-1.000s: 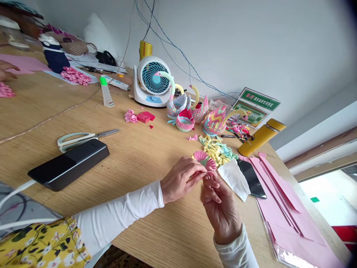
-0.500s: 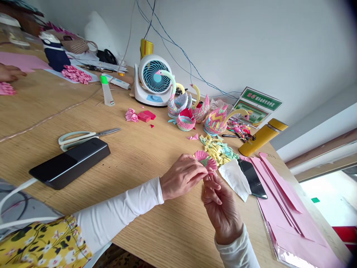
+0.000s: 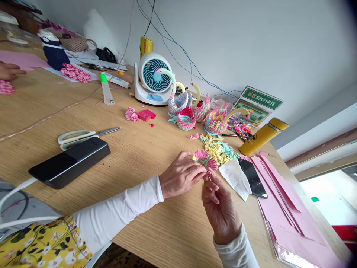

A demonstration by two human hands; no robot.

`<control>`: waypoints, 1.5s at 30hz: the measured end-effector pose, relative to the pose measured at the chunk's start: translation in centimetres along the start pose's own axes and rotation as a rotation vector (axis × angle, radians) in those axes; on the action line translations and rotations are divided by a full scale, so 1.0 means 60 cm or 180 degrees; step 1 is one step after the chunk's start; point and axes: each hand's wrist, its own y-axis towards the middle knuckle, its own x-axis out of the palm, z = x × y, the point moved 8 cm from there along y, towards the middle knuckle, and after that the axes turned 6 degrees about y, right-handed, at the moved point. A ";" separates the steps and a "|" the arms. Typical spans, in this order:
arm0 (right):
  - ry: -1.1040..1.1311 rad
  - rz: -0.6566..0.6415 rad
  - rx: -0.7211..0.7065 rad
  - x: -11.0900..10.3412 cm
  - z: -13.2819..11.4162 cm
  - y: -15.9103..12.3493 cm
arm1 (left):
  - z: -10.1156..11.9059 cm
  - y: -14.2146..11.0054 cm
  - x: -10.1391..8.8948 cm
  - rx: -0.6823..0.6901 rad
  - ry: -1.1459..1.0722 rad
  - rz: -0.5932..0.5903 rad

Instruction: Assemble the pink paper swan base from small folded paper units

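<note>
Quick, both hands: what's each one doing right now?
Left hand: fingers bent at the near edge of the folded-paper ring; whether it grips can't be told.
Right hand: closed, pinching pink paper at that edge.

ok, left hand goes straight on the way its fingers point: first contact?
Most likely the right hand, almost at once: the left hand points across at it beside the rim of the round pink-and-green folded-paper piece. Depth between them is unclear.
</note>
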 end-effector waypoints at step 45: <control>-0.4162 -0.0239 -0.3110 0.019 -0.096 0.005 | -0.074 -0.022 0.080 -0.0305 -0.0637 -0.0909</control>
